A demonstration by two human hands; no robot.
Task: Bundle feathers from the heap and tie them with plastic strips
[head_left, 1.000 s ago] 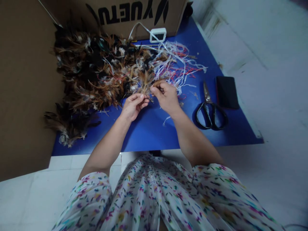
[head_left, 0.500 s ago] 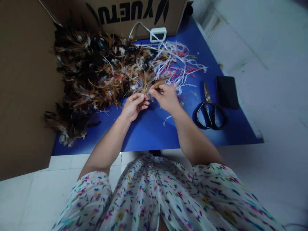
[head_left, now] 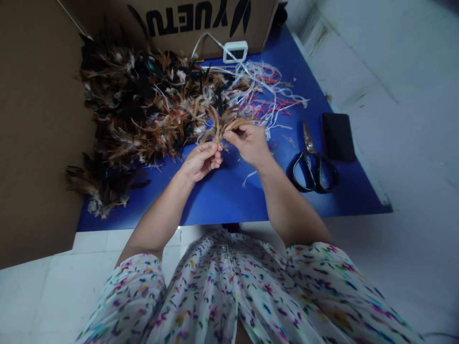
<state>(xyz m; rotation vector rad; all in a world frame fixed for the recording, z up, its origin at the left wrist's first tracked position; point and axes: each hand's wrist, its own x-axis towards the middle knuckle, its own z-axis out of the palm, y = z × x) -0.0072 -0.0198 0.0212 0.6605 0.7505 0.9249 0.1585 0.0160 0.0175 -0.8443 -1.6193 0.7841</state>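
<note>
Between my hands, over the blue table [head_left: 215, 205], is a small bunch of brown feathers [head_left: 217, 125]. My left hand [head_left: 203, 160] pinches its lower end between thumb and forefinger. Just to the right, my right hand [head_left: 249, 143] is closed, thumb against forefinger, on feathers at the bunch's right side. Behind and left of my hands spreads a large pile of brown and black feathers [head_left: 132, 105]. White and red strings [head_left: 267, 93] lie tangled beyond my right hand. Exactly how many feathers each hand grips is hidden by the fingers.
Black-handled scissors [head_left: 313, 167] lie right of my right forearm, beside a dark flat rectangular object [head_left: 339, 136]. A separate feather clump [head_left: 103, 184] sits at the table's left front. A cardboard box [head_left: 211, 28] and a small white-framed device [head_left: 235, 51] stand behind; cardboard [head_left: 36, 134] rises at left.
The feathers in my hands are now fanned wider and show more. My right hand has shifted slightly right, and my left hand slightly down.
</note>
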